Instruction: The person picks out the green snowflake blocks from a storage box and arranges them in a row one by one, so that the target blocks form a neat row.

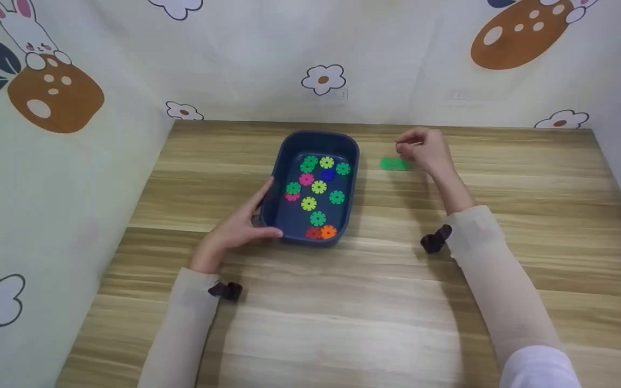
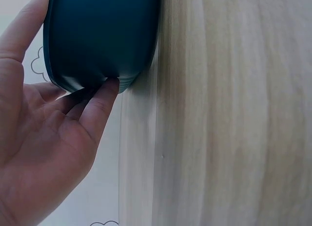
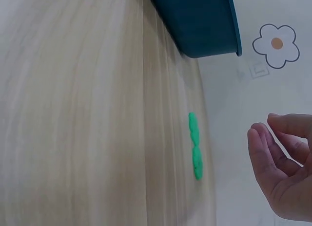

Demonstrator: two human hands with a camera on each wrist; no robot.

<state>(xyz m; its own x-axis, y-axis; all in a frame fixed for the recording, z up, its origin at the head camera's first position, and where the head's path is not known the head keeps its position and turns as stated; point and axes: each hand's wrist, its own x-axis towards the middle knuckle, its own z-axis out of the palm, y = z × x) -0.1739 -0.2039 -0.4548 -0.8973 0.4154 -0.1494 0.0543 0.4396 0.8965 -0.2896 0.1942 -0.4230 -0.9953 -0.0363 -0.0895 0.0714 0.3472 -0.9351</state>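
A dark blue plastic bin stands on the wooden table, holding notched plastic discs in green, yellow, pink, blue, red and orange. My left hand grips its left side near the front corner, thumb at the rim; the left wrist view shows fingertips against the bin's underside. To the right of the bin lies a flat green piece, two-lobed in the right wrist view. Above it hovers my right hand, its fingers loosely bent. A gap shows between thumb and fingers, with nothing in it.
The wooden tabletop ends at a back wall with flower and rabbit prints, close behind the bin and the green piece. Side walls flank the table. A small black device sits at each wrist.
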